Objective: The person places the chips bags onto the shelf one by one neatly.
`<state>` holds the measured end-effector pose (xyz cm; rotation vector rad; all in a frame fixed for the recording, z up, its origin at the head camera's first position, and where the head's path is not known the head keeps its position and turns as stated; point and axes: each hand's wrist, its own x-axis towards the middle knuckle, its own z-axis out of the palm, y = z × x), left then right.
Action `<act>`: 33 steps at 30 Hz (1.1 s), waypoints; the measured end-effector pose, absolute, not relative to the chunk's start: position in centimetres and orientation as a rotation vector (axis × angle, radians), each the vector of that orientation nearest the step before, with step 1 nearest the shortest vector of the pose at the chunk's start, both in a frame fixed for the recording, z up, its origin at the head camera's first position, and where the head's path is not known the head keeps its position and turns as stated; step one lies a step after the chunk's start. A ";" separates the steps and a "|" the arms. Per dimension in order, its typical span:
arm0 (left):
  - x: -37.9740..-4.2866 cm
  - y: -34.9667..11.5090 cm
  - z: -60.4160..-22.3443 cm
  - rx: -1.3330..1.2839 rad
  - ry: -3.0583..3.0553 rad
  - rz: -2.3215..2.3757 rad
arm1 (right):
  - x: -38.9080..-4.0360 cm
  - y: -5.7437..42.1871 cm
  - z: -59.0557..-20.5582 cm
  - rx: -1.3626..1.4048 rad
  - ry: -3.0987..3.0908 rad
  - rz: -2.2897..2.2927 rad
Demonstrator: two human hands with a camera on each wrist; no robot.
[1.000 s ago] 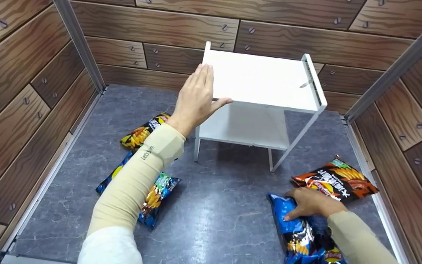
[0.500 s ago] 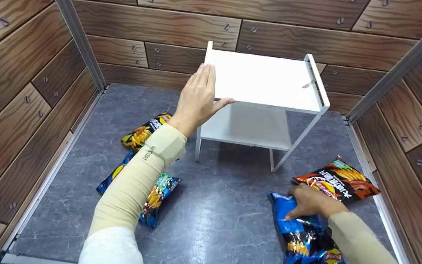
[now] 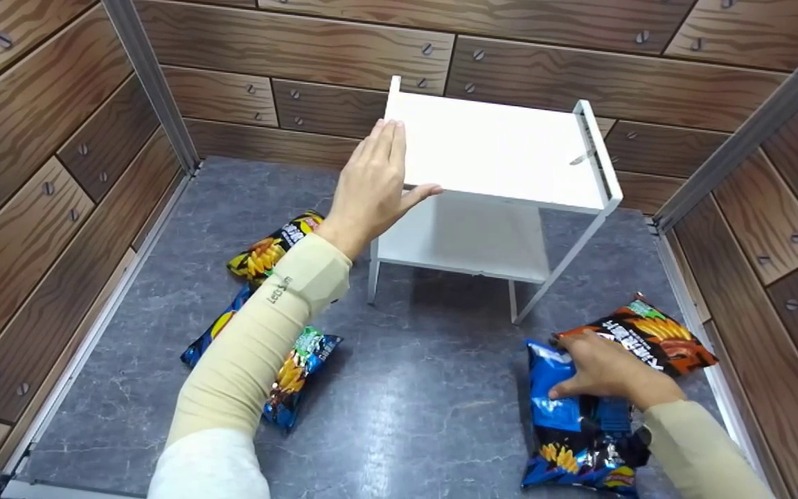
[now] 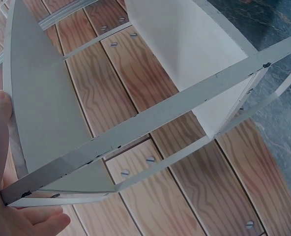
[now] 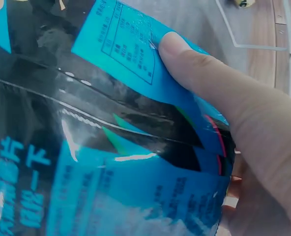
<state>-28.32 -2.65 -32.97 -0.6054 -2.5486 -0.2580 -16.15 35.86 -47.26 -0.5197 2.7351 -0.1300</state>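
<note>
A white two-tier side table (image 3: 489,149) stands at the back of the floor. My left hand (image 3: 368,184) rests on its left side, fingers straight along the rail and thumb over the front edge. In the left wrist view, the thumb (image 4: 0,105) touches the top's edge, and other fingers lie beyond the frame corner. At the front right, my right hand (image 3: 603,371) grips a blue-and-black potato chip bag (image 3: 555,409). Its thumb (image 5: 199,69) presses the printed face in the right wrist view; the other fingers are mostly hidden behind the bag.
An orange-and-black chip bag (image 3: 655,336) lies just behind my right hand. On the left floor are a yellow-and-black bag (image 3: 267,256) and two blue ones, partly covered by my left arm (image 3: 260,346). Wood-patterned walls (image 3: 330,41) enclose the floor.
My right hand has moved slightly back and to the right, and the blue-and-black chip bag has shifted and turned with it. My left hand and the side table have stayed put.
</note>
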 end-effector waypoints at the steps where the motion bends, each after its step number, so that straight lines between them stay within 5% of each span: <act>1: -28.3 -2.7 -33.0 -0.605 -2.552 -0.259 | -16.1 35.9 -47.0 -0.512 2.735 -0.132; 33: -28.4 -2.7 -33.0 -0.607 -2.546 -0.278 | -14.1 35.1 -40.4 -0.405 3.002 -0.274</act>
